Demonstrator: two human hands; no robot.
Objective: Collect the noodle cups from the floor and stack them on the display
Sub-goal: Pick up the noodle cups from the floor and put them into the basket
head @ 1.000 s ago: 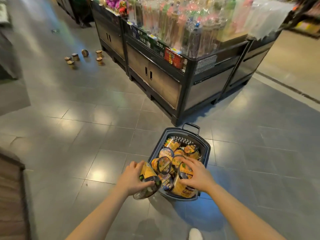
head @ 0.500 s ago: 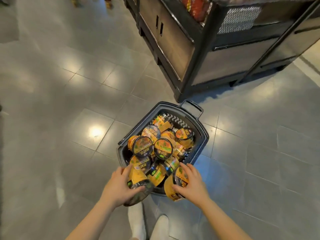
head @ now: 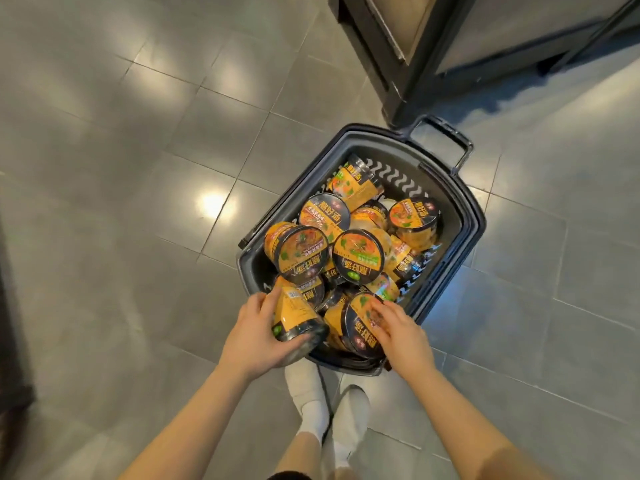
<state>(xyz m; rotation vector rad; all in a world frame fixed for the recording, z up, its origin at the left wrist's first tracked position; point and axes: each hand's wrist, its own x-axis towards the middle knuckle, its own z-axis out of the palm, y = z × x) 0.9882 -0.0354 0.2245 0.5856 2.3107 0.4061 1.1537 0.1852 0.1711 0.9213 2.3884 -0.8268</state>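
A: What is seen from the head view?

B: A dark basket [head: 471, 216] is seen on the gray floor [head: 121, 202]. It is heaped with orange noodle cups [head: 358, 256].

A: What is held by the hands?

B: One cup [head: 294, 315] is gripped on its side by the left hand [head: 258, 332], right at the near edge of the basket. A second cup [head: 349, 323] just beside it, inside the near edge, is touched on its lid by the right hand [head: 398, 329]. The fingers there are spread over it. If it is held tight yet cannot be told.

A: Where is the display?

B: Only a dark stand [head: 408, 60] is seen past the far end of the basket. Its top is cut off. No cups can be seen on it.

A: So how much is done?

B: It looks like many cups are gathered, since the basket is full. No loose cups are seen on the floor around the basket here. But the stacking part looks not yet done, as far as can be seen.

A: What is left?

B: Likely the cups must be carried to the display and stacked there. Two socks [head: 332, 407] are seen just below the basket, so the basket is stood close to.
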